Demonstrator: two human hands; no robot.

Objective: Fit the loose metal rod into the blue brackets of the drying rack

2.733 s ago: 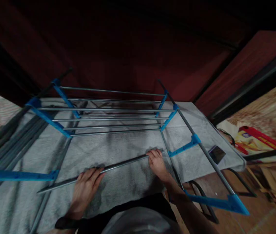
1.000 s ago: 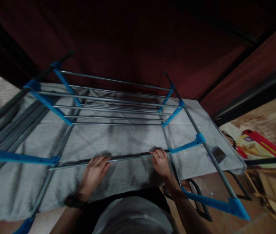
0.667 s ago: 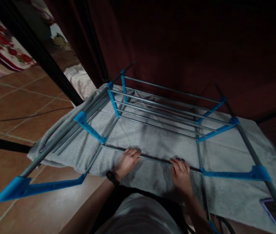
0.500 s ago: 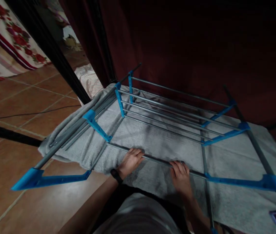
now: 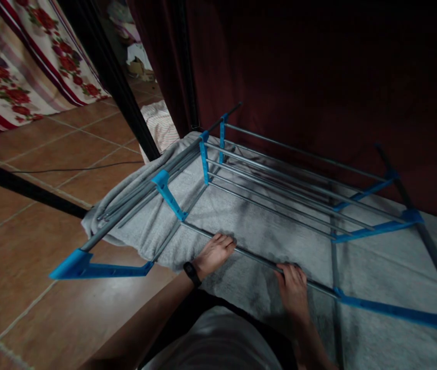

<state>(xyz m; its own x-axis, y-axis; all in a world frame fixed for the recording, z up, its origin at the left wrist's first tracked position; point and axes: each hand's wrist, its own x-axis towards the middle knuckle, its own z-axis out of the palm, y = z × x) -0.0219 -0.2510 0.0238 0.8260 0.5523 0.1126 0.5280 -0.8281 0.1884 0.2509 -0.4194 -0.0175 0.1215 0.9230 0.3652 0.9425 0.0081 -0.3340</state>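
A rack of grey metal tubes with blue plastic brackets [image 5: 172,198] lies across a grey blanket [image 5: 241,226] in front of me. My left hand [image 5: 217,253], with a black band at the wrist, is wrapped over the near metal tube [image 5: 255,257]. Farther right on that same tube, my right hand [image 5: 292,281] is closed around it, its fingertips over the top. Several more tubes [image 5: 280,177] run parallel behind, between blue end pieces. Loose-looking thin grey rods [image 5: 149,190] lie bunched along the rack's left side.
Black metal posts [image 5: 112,77] and a low black bar [image 5: 29,185] stand at the left. Dark red curtain [image 5: 299,77] hangs behind the rack. Tiled floor [image 5: 49,226] with a thin black cable [image 5: 72,169] lies left, below a flowered cloth [image 5: 41,56].
The view has turned somewhat left, so the rack and hands appear farther right. Both hands keep their hold on the same tube.
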